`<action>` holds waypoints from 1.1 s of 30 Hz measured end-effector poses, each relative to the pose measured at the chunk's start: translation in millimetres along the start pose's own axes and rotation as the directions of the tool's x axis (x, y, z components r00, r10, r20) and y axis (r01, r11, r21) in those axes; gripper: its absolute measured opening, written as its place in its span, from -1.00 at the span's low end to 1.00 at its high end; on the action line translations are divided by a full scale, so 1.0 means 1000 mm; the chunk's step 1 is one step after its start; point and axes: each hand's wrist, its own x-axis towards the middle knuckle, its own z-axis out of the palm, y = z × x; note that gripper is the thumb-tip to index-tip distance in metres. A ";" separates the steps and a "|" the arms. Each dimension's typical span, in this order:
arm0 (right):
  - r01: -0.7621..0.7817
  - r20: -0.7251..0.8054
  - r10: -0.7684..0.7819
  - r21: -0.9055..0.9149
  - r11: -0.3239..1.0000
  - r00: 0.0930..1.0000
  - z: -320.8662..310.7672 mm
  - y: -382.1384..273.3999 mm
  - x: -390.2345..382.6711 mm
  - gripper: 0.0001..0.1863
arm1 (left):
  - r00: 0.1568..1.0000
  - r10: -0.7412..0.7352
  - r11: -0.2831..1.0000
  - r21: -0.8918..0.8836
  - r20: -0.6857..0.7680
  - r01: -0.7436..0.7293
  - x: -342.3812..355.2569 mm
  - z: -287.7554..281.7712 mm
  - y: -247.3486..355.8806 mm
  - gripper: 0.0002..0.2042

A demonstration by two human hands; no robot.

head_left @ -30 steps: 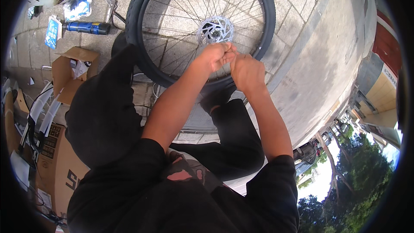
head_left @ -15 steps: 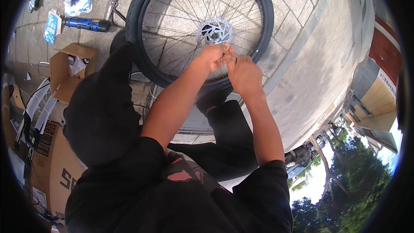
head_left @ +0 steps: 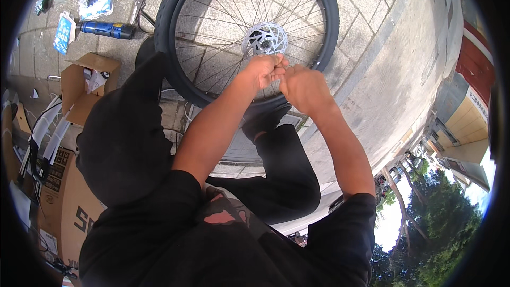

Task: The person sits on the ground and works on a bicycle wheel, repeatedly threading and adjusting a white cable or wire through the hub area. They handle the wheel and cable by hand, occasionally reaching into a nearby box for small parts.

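Note:
A bicycle wheel with a black tyre [head_left: 330, 24] lies flat on the paving in front of me. At its hub is a silver disc brake rotor [head_left: 267, 30]. Just on the near side of the rotor, over the spokes, my left hand [head_left: 264, 70] is closed with the fingers pinched. Close against it, my right hand [head_left: 304, 88] is curled shut too, thumb side toward the left fingertips. Whatever small thing sits between the fingers is too little to make out.
Left of the wheel lie scissors [head_left: 138, 6], a blue and black cylinder [head_left: 108, 30] and a blue card packet [head_left: 64, 33]. An open cardboard box [head_left: 79, 87] stands by my left knee. A large flat carton [head_left: 71, 207] and white-wrapped parts lie at the lower left.
My right wrist and forearm have swung outward to the right, with the elbow farther out. The right hand has turned slightly, while my left hand stays nearly in place.

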 end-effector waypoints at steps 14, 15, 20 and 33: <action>-0.198 0.690 0.602 0.708 -0.678 0.401 0.066 -0.029 0.008 -0.73 | 0.980 0.029 0.999 -0.032 0.195 -0.023 0.000 -0.005 -0.011 -0.71; -0.102 0.773 0.517 0.586 -0.804 0.368 0.066 -0.039 0.005 -0.73 | 0.985 -0.002 1.000 -0.009 0.172 0.003 0.000 -0.006 -0.013 -0.71; -0.387 0.400 0.758 0.898 -0.211 0.516 0.057 -0.030 -0.010 -0.74 | 0.997 0.022 0.998 -0.056 0.080 -0.018 -0.001 0.002 -0.008 -0.80; -0.372 -0.101 0.448 0.412 0.831 0.888 0.047 -0.017 -0.010 -0.68 | 0.998 0.019 0.999 -0.032 0.053 -0.018 0.007 -0.004 -0.008 -0.78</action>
